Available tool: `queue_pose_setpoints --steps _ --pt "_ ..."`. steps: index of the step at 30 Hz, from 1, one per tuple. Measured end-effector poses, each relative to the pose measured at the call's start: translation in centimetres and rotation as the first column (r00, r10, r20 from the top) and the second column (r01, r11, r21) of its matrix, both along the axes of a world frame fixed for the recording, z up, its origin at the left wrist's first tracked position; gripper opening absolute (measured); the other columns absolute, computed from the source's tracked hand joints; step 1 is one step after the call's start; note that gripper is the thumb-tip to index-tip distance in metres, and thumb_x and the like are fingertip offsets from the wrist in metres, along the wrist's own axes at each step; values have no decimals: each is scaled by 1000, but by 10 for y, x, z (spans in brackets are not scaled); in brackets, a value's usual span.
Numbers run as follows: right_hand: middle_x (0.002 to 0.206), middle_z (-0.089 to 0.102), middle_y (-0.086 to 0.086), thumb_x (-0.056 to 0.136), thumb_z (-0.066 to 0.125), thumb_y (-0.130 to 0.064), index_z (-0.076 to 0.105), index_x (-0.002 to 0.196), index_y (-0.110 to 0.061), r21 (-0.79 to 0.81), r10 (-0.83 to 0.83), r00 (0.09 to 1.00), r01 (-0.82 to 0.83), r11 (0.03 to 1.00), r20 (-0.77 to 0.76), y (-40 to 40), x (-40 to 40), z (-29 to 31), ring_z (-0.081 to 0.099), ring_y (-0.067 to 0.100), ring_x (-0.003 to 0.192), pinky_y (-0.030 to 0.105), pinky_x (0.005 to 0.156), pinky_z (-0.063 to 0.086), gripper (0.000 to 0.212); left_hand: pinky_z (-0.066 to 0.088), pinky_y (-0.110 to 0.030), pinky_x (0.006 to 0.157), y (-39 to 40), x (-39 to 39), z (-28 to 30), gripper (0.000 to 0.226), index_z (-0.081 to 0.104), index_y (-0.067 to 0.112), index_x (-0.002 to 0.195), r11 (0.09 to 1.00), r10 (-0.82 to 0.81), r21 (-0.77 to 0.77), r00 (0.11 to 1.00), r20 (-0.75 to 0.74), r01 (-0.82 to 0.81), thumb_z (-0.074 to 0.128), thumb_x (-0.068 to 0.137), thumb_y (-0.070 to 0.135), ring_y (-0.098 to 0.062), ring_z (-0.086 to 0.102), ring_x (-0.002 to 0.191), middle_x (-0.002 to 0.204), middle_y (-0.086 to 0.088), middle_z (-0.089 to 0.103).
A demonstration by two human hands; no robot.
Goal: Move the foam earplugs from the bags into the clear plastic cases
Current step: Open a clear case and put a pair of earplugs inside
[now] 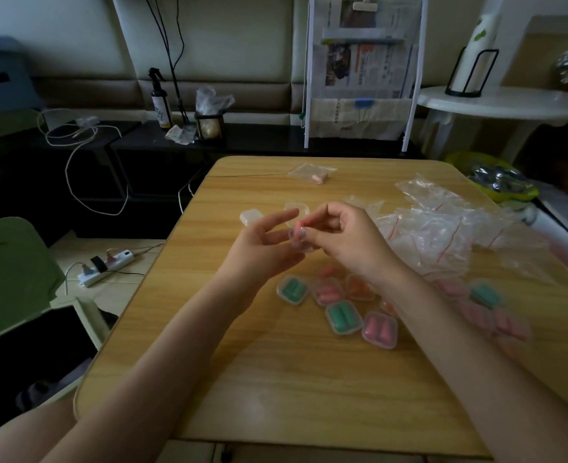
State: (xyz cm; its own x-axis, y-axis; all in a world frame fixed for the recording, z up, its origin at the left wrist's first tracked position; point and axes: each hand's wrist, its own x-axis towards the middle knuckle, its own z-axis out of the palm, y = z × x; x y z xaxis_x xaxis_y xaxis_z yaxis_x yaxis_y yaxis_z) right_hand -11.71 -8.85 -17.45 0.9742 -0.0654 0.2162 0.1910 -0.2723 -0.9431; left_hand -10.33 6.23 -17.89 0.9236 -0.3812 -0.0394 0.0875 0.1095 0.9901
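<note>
**Earplug packing: well along, 1 case being filled, 1 bag left**

Near edge of tabletop (pixel 276 379): bare wood, both forearms crossing it.

Next row out: batch of filled cases, lids look shut. Teal case (pixel 342 318), pink case (pixel 379 330), second teal case (pixel 292 289), another pink one (pixel 328 291), orange-ish case (pixel 359 287) partly under the right wrist. More to the right, blurred: teal case (pixel 485 293) and a heap of pink ones (pixel 496 324), can't count them.

Mid: hands meet above the tabletop. Left hand (pixel 269 248) cradles a small clear case (pixel 301 242), index finger sticking out straight, others curled under it. Right hand (pixel 352 242) pinches a pink earplug (pixel 300 225) at the case mouth, so grip closed on the plug. Looks like insertion step, plug half in; can't tell if a 2nd plug is already inside.

Right of hands: pile of empty zip bags (pixel 443 225), red seal strips, apparently emptied.

Farther: 2 empty-looking cases, white-ish case (pixel 251 217) and a clear one (pixel 296 210) partly behind the fingers.

Far edge: one bag (pixel 313 171) with pale pink plugs (pixel 320 178) inside, unopened afaict.

Est: most bags done. Left = finish this case, shut it, then the far bag into a spare case.
</note>
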Motion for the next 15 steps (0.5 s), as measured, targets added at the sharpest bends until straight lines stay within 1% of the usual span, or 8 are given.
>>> queue_pose_setpoints --steps 1,2,4,5,7,8,12,15 --pt "84 73 1 83 72 -10 65 89 -9 -37 -5 1000 5 999 14 0 1 -2 68 7 71 17 58 51 10 54 -34 88 -1 -1 0 55 50 16 131 1000 -7 -5 1000 -8 7 65 81 -1 -20 69 98 108 -8 71" --pt "82 72 1 82 74 -12 67 87 -9 -97 -18 999 21 995 37 1 1 -3 67 7 71 17 62 52 9 55 -33 87 -1 -1 0 53 51 15 130 1000 -9 -9 1000 -19 9 63 82 -3 -20 69 98 108 -8 71" --pt "78 68 -2 79 76 -18 70 82 -13 -249 -67 993 89 965 94 0 2 -5 56 -2 61 12 59 45 9 56 -32 85 -2 0 1 47 51 13 127 999 -12 -54 997 -73 8 58 85 -7 -20 69 96 105 -10 71" --pt "77 63 -4 78 77 -20 71 80 -15 -300 -90 988 124 946 124 0 3 -5 49 -4 59 10 58 41 9 56 -33 85 -2 1 2 43 52 11 126 996 -16 -92 993 -116 5 56 87 -7 -21 69 94 104 -12 71" --pt "74 54 -8 77 78 -21 73 79 -19 -330 -99 981 150 932 165 -1 3 -4 44 -6 59 9 58 37 6 55 -34 85 -2 3 4 37 55 8 124 989 -24 -146 982 -187 -4 51 90 -6 -23 69 90 105 -19 69" --pt "73 52 -9 77 77 -19 74 80 -20 -338 -89 980 146 930 180 0 2 -4 43 -7 60 8 58 36 4 55 -35 85 -2 4 3 35 56 8 122 988 -26 -151 980 -195 -4 50 91 -5 -23 69 89 107 -21 68" --pt "77 52 -8 84 70 -17 77 90 -23 -401 -31 981 107 910 193 2 2 -3 43 -2 63 9 60 36 10 57 -29 81 2 5 -2 26 62 8 114 992 -20 -130 989 -144 1 57 90 0 -21 69 89 100 -18 70" --pt "80 51 -8 87 67 -16 75 95 -24 -421 2 989 61 905 148 3 3 -3 42 3 65 9 63 37 14 56 -29 81 5 7 -3 23 62 6 113 993 -2 -118 985 -172 -18 55 92 2 -21 69 89 104 -19 69"
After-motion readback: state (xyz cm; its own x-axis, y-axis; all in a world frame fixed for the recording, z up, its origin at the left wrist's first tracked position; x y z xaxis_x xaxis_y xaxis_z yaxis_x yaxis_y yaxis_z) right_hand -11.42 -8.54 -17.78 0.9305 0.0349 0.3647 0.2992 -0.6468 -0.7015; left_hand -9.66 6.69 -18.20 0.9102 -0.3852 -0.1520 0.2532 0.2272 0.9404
